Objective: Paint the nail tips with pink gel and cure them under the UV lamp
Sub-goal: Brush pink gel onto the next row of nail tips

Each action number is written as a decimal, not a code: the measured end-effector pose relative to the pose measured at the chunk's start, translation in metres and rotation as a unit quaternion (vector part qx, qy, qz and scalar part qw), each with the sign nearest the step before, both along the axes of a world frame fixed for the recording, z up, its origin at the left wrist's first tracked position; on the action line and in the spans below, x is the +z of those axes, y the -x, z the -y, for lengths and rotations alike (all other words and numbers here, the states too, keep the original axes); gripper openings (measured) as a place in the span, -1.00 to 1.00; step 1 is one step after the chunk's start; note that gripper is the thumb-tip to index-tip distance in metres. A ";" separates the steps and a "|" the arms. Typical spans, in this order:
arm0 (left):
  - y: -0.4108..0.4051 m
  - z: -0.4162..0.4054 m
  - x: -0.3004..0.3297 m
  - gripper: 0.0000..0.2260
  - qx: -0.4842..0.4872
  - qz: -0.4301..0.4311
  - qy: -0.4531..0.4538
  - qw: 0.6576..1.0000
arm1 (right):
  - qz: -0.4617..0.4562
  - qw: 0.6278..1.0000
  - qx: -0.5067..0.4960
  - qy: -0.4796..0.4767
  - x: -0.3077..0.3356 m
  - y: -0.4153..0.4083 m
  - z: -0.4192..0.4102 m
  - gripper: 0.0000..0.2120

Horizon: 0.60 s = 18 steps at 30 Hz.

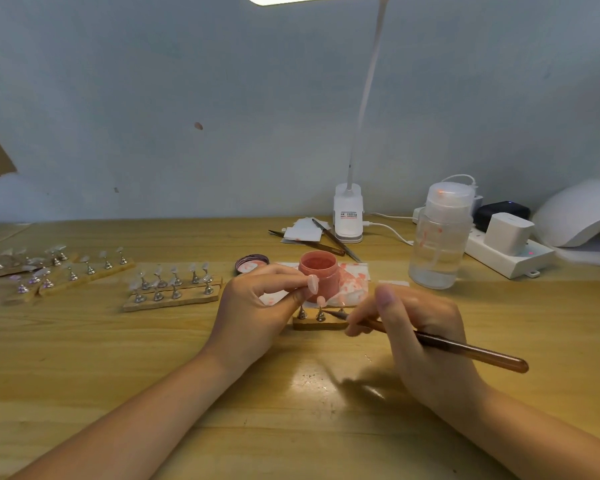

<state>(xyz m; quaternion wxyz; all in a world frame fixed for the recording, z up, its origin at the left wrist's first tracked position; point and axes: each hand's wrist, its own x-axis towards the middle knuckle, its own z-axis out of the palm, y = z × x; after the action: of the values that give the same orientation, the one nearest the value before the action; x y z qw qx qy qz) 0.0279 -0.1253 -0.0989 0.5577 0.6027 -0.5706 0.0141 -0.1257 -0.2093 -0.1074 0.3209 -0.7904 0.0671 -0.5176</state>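
Pink gel jar [318, 273] unlabelled; lamp base label [348, 215] unreadable; right hand [420, 327] holds brush [465, 351].

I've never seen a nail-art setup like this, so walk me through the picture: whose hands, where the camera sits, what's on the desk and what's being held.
There is one picture, taken by a camera worn on the person's head, looking down at their own hands over a wooden desk.

The left hand pinches a pink-coated nail tip. The right hand holds a brown brush, its point near a small stand that carries another pink tip.

Behind the hands sits an open jar of pink gel, with its lid to the left. Farther left are more stands with unpainted tips. At the far right is the white UV lamp; a clear bottle and a desk lamp stand nearby.
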 end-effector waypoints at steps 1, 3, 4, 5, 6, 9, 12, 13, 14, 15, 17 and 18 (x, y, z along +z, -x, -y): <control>0.000 0.000 0.000 -0.76 -0.003 0.001 0.000 1.000 | 0.003 1.000 -0.009 0.013 0.001 0.000 0.000 -0.49; 0.000 0.000 0.001 -0.77 -0.010 0.004 -0.001 1.000 | -0.003 0.999 -0.031 0.041 0.003 -0.002 -0.001 -0.54; 0.000 0.000 0.001 -0.79 -0.013 0.004 -0.002 1.000 | -0.009 0.998 -0.034 0.044 0.002 -0.002 -0.001 -0.55; 0.000 0.000 0.001 -0.80 -0.014 0.003 -0.002 1.000 | -0.013 0.999 -0.028 0.037 0.001 -0.002 0.000 -0.53; 0.000 0.000 0.001 -0.80 -0.014 0.001 -0.002 1.000 | -0.014 1.000 -0.016 0.022 0.000 -0.001 0.000 -0.50; 0.000 0.000 0.001 -0.79 -0.013 -0.002 -0.004 1.000 | 0.001 1.000 -0.005 0.013 0.000 0.000 0.000 -0.47; 0.000 0.000 0.001 -0.79 -0.010 0.001 -0.008 1.000 | -0.013 0.998 -0.043 0.049 0.002 -0.002 -0.001 -0.55; 0.000 0.000 0.000 -0.79 -0.007 0.002 -0.009 1.000 | -0.022 0.998 -0.043 0.051 0.002 -0.002 0.000 -0.53; 0.000 0.000 0.000 -0.80 -0.004 0.002 -0.011 1.000 | -0.027 0.998 -0.037 0.044 0.001 -0.002 0.000 -0.51; 0.000 0.000 0.000 -0.82 -0.001 0.004 -0.013 1.000 | -0.025 0.999 -0.029 0.030 0.000 -0.001 0.000 -0.49; 0.000 -0.001 0.001 -0.86 0.002 0.003 -0.016 1.000 | -0.010 1.000 -0.014 -0.001 -0.001 0.001 0.000 -0.49; 0.000 -0.001 0.001 -0.87 0.002 0.000 -0.016 1.000 | 0.000 1.000 -0.009 -0.010 -0.001 0.001 0.000 -0.52</control>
<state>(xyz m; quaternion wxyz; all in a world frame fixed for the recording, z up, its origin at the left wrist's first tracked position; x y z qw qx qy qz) 0.0277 -0.1245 -0.0980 0.5479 0.6132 -0.5691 0.0058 -0.1268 -0.2092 -0.1088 0.3243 -0.7863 0.0789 -0.5199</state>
